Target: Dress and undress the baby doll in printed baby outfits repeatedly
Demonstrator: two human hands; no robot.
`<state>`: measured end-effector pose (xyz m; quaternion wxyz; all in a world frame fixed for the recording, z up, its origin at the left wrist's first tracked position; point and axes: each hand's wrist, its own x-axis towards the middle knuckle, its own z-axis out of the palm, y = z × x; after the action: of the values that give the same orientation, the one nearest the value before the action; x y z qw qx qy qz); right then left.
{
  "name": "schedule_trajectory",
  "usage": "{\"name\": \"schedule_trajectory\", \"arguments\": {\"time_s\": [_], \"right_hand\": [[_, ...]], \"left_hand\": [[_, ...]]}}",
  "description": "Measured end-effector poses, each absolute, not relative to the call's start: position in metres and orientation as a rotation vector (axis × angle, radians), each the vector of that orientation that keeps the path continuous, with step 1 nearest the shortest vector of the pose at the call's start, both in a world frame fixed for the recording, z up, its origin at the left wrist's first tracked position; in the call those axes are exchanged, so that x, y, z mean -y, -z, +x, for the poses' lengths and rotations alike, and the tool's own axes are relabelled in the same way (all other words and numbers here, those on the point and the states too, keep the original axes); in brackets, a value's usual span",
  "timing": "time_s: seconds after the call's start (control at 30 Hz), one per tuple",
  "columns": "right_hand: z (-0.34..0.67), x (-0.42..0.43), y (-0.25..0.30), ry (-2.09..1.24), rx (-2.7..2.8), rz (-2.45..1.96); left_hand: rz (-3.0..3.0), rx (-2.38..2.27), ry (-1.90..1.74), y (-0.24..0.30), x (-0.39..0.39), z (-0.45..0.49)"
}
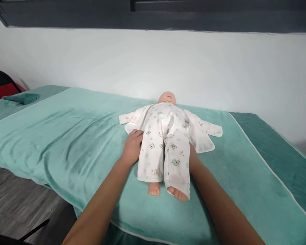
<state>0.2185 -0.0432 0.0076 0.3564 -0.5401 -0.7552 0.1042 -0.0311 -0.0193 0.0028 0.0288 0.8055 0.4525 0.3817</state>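
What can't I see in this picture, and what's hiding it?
All in the head view:
Right hand: fingers hidden behind the white printed cloth trousers.
Peach-coloured baby doll: arms covered by the trousers or the white printed cloth jacket; I can't tell which.
Red-and-black object: cut off by the left edge.

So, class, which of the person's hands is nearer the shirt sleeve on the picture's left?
Left. The left hand is below the sleeve in the picture, at one edge of the trousers; the right hand, partly hidden, is farther off, at their other edge.
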Motion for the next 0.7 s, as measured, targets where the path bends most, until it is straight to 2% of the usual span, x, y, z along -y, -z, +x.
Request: {"name": "schedule_trajectory", "arguments": {"time_s": [0.17,0.37,0.5,0.7], "right_hand": [[0.222,0.049,-0.016,-0.084,2.055,-1.477],[0.234,0.072,-0.023,0.006,2.304,-1.415],[0.238,0.087,-0.025,-0.165,2.186,-1.415],[0.266,0.072,-0.033,-0.616,1.898,-1.435]], "left_hand": [[2.510,-1.401,-1.138,-0.002,0.020,-0.032],[2.542,-1.369,-0.927,0.000,0.024,-0.033],[2.332,-1.368,-0.985,-0.001,0.030,-0.036],[1.962,-1.438,-1.188,-0.002,0.029,-0.041]]}}
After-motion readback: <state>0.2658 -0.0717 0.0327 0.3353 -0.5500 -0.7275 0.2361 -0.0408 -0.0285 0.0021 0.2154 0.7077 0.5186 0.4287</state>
